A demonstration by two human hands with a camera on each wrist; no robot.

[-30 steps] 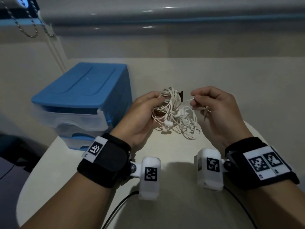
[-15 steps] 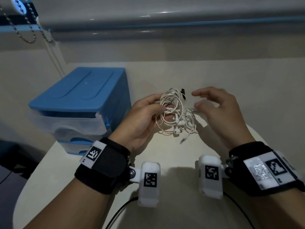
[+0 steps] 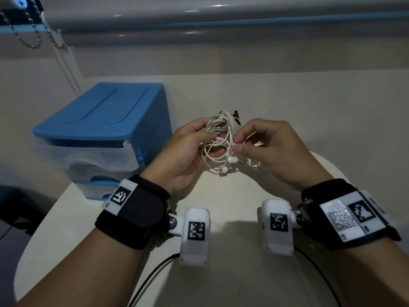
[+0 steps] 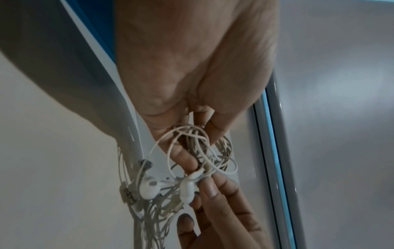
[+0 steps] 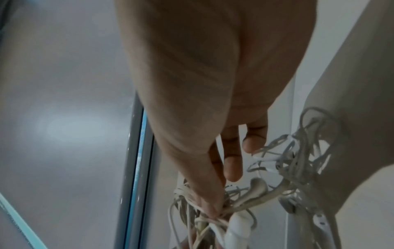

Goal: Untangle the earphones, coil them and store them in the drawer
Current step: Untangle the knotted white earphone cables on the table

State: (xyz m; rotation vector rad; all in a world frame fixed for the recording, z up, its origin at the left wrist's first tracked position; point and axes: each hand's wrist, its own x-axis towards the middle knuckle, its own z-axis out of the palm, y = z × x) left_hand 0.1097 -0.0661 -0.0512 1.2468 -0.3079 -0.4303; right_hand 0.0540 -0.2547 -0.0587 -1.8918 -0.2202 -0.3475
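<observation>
- Head view: left hand (image 3: 177, 151) holds the knotted earphones (image 3: 221, 142), right hand (image 3: 272, 151) fingers (image 3: 240, 149) pinch one cord
- Untangling step; next, draw that cord free gently

Right wrist view: the right hand (image 5: 202, 80) filled the upper centre, palm side toward the camera, fingers extending toward 6 o'clock. Thumb and forefinger pinched strands of the white earphones (image 5: 245, 198) near 6 o'clock. Two other fingertips (image 5: 233, 168) hung loosely curled just above the tangle. One earbud (image 5: 259, 186) sat just below them; a blurred loop cluster spread toward 4 o'clock. A grey frame with a blue strip (image 5: 138, 160) ran vertically at 8 o'clock.
</observation>
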